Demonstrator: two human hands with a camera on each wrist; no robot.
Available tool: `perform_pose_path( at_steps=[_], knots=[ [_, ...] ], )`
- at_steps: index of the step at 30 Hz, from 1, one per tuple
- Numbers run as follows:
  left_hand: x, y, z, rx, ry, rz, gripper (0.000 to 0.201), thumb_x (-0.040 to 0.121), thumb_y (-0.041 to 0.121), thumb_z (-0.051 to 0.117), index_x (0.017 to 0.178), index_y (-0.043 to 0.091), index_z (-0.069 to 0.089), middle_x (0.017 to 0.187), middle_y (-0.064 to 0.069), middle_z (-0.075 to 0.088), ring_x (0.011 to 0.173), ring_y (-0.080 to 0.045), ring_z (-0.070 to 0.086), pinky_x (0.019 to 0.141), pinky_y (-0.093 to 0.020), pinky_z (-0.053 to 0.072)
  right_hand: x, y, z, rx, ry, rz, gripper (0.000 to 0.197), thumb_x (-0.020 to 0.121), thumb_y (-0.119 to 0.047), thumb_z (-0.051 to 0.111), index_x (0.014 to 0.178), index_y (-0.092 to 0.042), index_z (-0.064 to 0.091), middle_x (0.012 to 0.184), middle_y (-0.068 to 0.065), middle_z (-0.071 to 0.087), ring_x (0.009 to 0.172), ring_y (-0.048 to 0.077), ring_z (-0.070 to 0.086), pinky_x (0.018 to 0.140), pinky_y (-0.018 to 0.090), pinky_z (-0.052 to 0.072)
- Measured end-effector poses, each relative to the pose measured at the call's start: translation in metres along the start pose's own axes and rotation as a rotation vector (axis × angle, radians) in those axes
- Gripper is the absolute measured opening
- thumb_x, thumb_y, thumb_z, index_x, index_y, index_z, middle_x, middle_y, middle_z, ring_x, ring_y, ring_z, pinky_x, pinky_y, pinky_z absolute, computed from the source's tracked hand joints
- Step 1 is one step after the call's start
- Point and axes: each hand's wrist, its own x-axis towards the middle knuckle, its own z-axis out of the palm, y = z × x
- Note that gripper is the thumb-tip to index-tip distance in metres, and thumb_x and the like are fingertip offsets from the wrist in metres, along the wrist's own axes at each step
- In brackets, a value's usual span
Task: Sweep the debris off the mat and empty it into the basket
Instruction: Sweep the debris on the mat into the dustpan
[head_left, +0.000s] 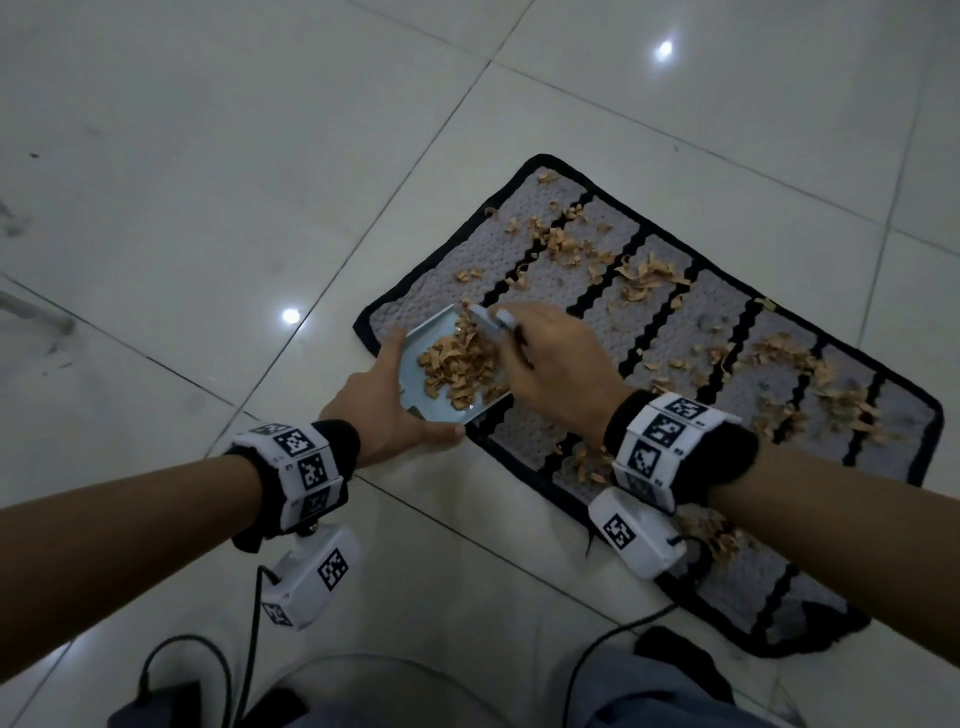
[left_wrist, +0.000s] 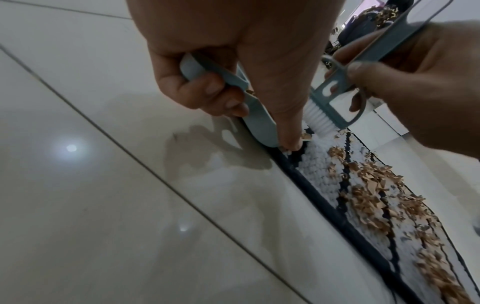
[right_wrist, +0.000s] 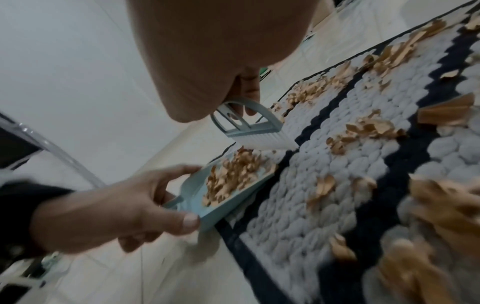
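Note:
A grey woven mat (head_left: 571, 280) with black stripes and a black border lies on the tiled floor. Tan shavings of debris (head_left: 644, 275) are scattered over most of it. My left hand (head_left: 382, 402) grips a light blue dustpan (head_left: 413, 371) at the mat's near-left corner, its lip resting on the mat (right_wrist: 324, 156). A pile of shavings (right_wrist: 233, 174) lies in the dustpan (right_wrist: 193, 202). My right hand (head_left: 556, 364) grips a small blue brush (head_left: 493, 322), whose white bristles (left_wrist: 317, 119) sit at the pan's far edge. No basket is in view.
White glossy floor tiles (head_left: 208, 208) surround the mat on all sides. Black cables (head_left: 254, 623) hang from the wrist cameras towards my knees at the bottom of the head view. A dark object (head_left: 171, 706) lies on the floor at the lower left.

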Motion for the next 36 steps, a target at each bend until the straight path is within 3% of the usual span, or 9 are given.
perform_pose_path(
  at_steps=[5,10,16,19,23,28,30,32,36],
  knots=[
    [-0.009,-0.003,0.002,-0.069,0.045,-0.007,0.124,0.06,0.057,0.085,0.152,0.033,0.004,0.14,0.003,0.052,0.118,-0.024,0.057,0.087,-0.025,0.045,0.053,0.024,-0.021,0.071,0.067,0.02,0.024,0.095,-0.008,0.05,0.112,-0.004,0.067,0.1,0.018,0.071,0.081,0.031,0.063,0.07,0.037,0.052],
    [-0.012,0.003,0.006,-0.091,0.068,-0.036,0.12,0.063,0.053,0.085,0.152,0.03,0.008,0.14,0.001,0.053,0.116,-0.027,0.058,0.083,-0.023,0.043,0.091,0.037,-0.02,0.022,-0.186,0.056,0.037,0.084,0.013,0.052,0.105,-0.009,0.073,0.111,0.013,0.072,0.093,0.029,0.065,0.077,0.035,0.054],
    [-0.006,0.002,0.003,-0.084,0.064,-0.027,0.119,0.061,0.056,0.085,0.15,0.032,0.011,0.138,0.002,0.054,0.116,-0.027,0.058,0.082,-0.024,0.044,0.059,0.034,-0.017,0.071,-0.161,0.054,0.024,0.084,0.01,0.059,0.099,-0.003,0.073,0.089,0.015,0.072,0.061,0.003,0.051,0.056,0.003,0.035],
    [0.001,0.001,0.0,-0.061,0.05,-0.002,0.119,0.059,0.057,0.085,0.15,0.033,0.011,0.134,0.003,0.056,0.113,-0.025,0.059,0.081,-0.024,0.044,0.033,0.025,-0.014,0.105,-0.138,0.02,0.019,0.085,0.002,0.064,0.101,-0.004,0.072,0.091,0.015,0.074,0.074,0.021,0.065,0.068,0.025,0.055],
    [0.014,0.001,-0.004,-0.003,0.032,0.0,0.127,0.054,0.064,0.084,0.151,0.035,0.007,0.131,0.003,0.059,0.107,-0.023,0.062,0.083,-0.027,0.049,0.017,0.012,-0.017,0.083,-0.16,-0.056,0.021,0.086,0.002,0.056,0.102,-0.002,0.07,0.094,0.017,0.073,0.074,0.025,0.063,0.065,0.031,0.053],
    [0.025,0.008,-0.013,0.056,-0.005,0.045,0.128,0.056,0.063,0.084,0.152,0.033,0.007,0.137,0.003,0.054,0.108,-0.018,0.057,0.084,-0.023,0.043,0.032,0.03,-0.027,0.086,0.004,0.092,0.019,0.091,-0.003,0.058,0.107,-0.007,0.069,0.085,0.007,0.069,0.061,0.008,0.055,0.057,0.009,0.043],
    [0.029,0.01,-0.017,0.086,-0.023,0.051,0.13,0.056,0.064,0.083,0.154,0.032,0.004,0.145,0.001,0.047,0.121,-0.022,0.054,0.088,-0.024,0.042,0.037,0.036,-0.025,0.055,0.031,0.127,0.017,0.094,-0.006,0.056,0.107,-0.006,0.067,0.079,0.005,0.065,0.057,0.007,0.051,0.055,0.011,0.043],
    [0.031,0.011,-0.018,0.095,-0.03,0.057,0.13,0.056,0.063,0.084,0.153,0.032,0.003,0.146,0.001,0.046,0.123,-0.023,0.053,0.091,-0.025,0.043,0.036,0.035,-0.016,0.044,-0.004,0.109,0.014,0.095,-0.008,0.053,0.101,-0.004,0.066,0.078,0.012,0.065,0.059,0.021,0.052,0.055,0.032,0.046],
    [0.032,0.009,-0.014,0.073,-0.022,0.053,0.131,0.052,0.064,0.085,0.151,0.035,0.004,0.135,0.003,0.056,0.112,-0.019,0.06,0.092,-0.028,0.049,0.023,0.017,-0.003,0.01,-0.067,0.014,0.009,0.093,-0.006,0.055,0.09,-0.003,0.063,0.073,-0.003,0.052,0.061,0.009,0.033,0.06,0.02,0.025]
  ],
)
